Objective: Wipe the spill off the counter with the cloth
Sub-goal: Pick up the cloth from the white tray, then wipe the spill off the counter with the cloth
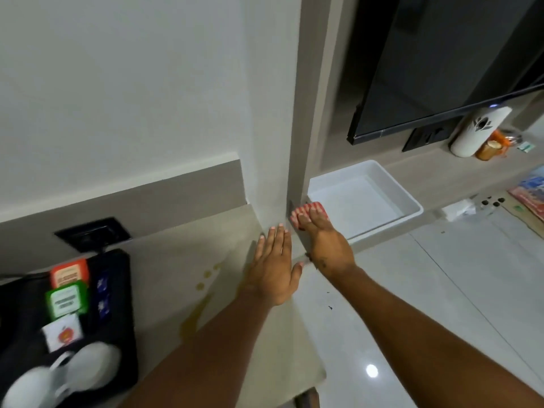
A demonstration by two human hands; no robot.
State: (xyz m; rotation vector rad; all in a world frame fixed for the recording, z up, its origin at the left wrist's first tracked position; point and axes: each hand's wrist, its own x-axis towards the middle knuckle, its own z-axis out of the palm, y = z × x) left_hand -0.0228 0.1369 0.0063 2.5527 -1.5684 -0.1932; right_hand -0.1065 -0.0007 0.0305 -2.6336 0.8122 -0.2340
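Observation:
A yellowish spill (196, 315) streaks the beige counter (182, 254), with a few round drops further back beside my left forearm. My left hand (275, 265) lies flat and open on the counter near its right edge, fingers pointing at the wall corner. My right hand (325, 240) reaches past the counter's edge to a red-and-white striped cloth (309, 209), which lies on the near left corner of a white tray (412, 201). The fingers rest on top of the cloth; whether they grip it I cannot tell.
A black tray (123, 319) at the left holds tea packets (67, 298) and two white cups (88, 369). A black wall socket (92, 232) sits behind it. A dark screen (441, 69), a white canister (477, 131) and small items stand on the shelf at right. Pale floor tiles lie below.

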